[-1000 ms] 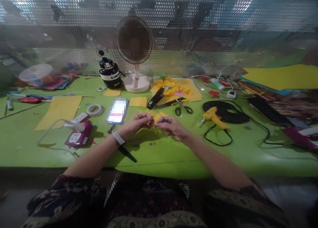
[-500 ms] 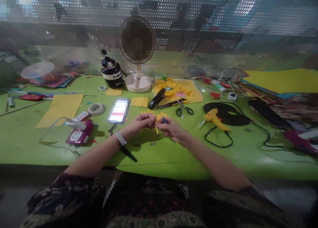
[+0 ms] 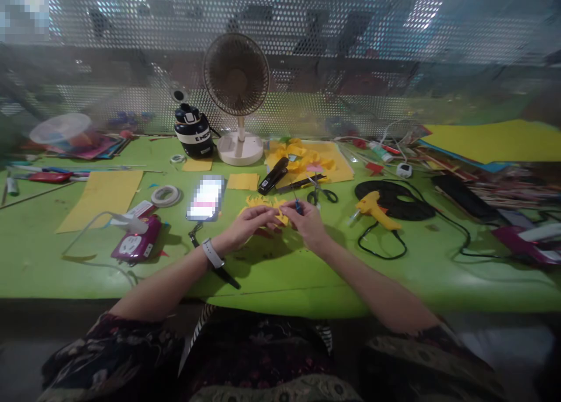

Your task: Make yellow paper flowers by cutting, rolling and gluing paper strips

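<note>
My left hand (image 3: 249,225) is closed, its thumb and fingers pinching the edge of a fringed yellow paper strip (image 3: 283,218). Facing it, my right hand (image 3: 312,224) grips a thin blue-handled tool (image 3: 298,206) with a needle-like metal shaft pointing up and away. The right fingertips also touch the paper strip; where exactly they meet it is partly hidden. Just beyond the left fingers, more cut yellow paper (image 3: 258,201) lies on the green table (image 3: 280,279). A black stapler (image 3: 273,176) and open scissors (image 3: 322,195) lie past the hands.
A phone (image 3: 205,198), tape roll (image 3: 166,196) and purple power socket (image 3: 137,239) lie to the left. To the right is a yellow glue gun (image 3: 377,210) with its cord, beside a black disc (image 3: 407,200). A fan (image 3: 241,149) and bottle (image 3: 194,136) stand at the back.
Both hands have shifted slightly, and the left fingers have loosened and straightened somewhat. More of the yellow strip shows between them. The blue-handled tool has moved a little right and stands more upright.
</note>
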The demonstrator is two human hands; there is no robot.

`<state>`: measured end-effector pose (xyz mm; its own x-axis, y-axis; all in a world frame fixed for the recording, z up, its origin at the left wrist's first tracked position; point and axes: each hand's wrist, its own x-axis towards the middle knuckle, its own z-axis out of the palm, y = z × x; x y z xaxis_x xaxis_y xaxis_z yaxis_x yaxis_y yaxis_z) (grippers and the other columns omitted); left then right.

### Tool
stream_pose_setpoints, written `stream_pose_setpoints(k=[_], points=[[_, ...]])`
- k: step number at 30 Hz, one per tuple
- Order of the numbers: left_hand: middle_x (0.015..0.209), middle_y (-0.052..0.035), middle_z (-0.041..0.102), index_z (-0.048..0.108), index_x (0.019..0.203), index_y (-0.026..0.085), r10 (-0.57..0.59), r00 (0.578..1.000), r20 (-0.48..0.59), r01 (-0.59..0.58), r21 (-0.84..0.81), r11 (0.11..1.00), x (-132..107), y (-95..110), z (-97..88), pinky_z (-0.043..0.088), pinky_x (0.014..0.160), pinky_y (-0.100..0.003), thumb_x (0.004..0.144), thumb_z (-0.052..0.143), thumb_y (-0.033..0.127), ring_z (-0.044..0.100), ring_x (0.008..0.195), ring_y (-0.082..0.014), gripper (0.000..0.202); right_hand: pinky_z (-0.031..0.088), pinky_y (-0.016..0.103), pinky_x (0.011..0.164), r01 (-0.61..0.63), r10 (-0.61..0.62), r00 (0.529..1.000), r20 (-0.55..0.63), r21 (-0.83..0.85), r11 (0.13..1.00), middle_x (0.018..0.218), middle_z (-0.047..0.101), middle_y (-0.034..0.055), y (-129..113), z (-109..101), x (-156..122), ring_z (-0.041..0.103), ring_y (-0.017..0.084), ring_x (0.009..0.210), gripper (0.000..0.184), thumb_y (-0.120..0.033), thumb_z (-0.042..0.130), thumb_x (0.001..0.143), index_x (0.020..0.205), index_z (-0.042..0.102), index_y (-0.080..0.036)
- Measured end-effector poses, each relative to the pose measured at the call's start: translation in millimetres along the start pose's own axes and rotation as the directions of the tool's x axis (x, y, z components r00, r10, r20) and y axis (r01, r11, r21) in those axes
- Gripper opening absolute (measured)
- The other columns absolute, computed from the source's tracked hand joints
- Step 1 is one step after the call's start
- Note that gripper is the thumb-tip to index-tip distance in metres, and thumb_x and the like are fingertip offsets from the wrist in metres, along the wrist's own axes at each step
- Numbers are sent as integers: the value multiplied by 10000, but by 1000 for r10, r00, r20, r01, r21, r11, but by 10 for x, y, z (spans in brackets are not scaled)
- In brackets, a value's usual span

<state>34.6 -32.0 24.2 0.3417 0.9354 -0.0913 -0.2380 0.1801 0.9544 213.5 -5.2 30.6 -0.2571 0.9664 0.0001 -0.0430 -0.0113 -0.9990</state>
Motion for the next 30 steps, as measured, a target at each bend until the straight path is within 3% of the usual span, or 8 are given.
stream_pose_setpoints(k=[6, 12, 16, 25, 30], points=[[894, -92, 763, 732, 906, 143, -17, 997, 72, 17, 1, 1000, 9, -50, -42, 592, 724, -303, 790, 780, 401, 718, 721, -145, 287, 312, 233, 473, 35, -34, 999, 25, -32, 999, 655, 540, -34, 4, 37, -23, 424, 95, 570, 307, -465, 761, 700, 750, 628, -192], [849, -100, 764, 722, 876, 128, -20, 996, 86, 18, 29, 999, 18, -65, -88, 601, 731, -315, 776, 789, 388, 728, 719, -160, 286, 224, 240, 433, -8, 8, 997, 72, -1, 1000, 545, 424, -79, 56, 13, -3, 320, 72, 466, 332, -492, 735, 731, 805, 635, -184], [812, -92, 753, 697, 845, 107, -34, 995, 94, 27, 72, 997, 16, -54, -89, 599, 725, -318, 765, 793, 333, 723, 708, -159, 258, 202, 242, 429, -22, 20, 997, 74, 28, 999, 538, 435, -84, 67, 17, 10, 308, 58, 451, 403, -510, 819, 646, 742, 601, -185], [824, -63, 740, 660, 841, 119, 41, 998, -54, -37, 75, 996, 21, -17, -89, 593, 686, -281, 818, 719, 254, 707, 703, -133, 149, 184, 248, 399, -35, 41, 998, -50, 126, 991, 485, 417, -101, 85, 28, 53, 298, 59, 410, 424, -494, 857, 606, 710, 566, -204], [842, -74, 758, 684, 863, 118, 2, 996, -86, 0, 26, 1000, 15, -5, -59, 597, 687, -288, 803, 743, 269, 715, 693, -138, 173, 181, 250, 396, -16, 33, 995, -99, 167, 986, 467, 394, -112, 42, 28, 45, 273, 55, 399, 418, -468, 866, 590, 695, 557, -207]])
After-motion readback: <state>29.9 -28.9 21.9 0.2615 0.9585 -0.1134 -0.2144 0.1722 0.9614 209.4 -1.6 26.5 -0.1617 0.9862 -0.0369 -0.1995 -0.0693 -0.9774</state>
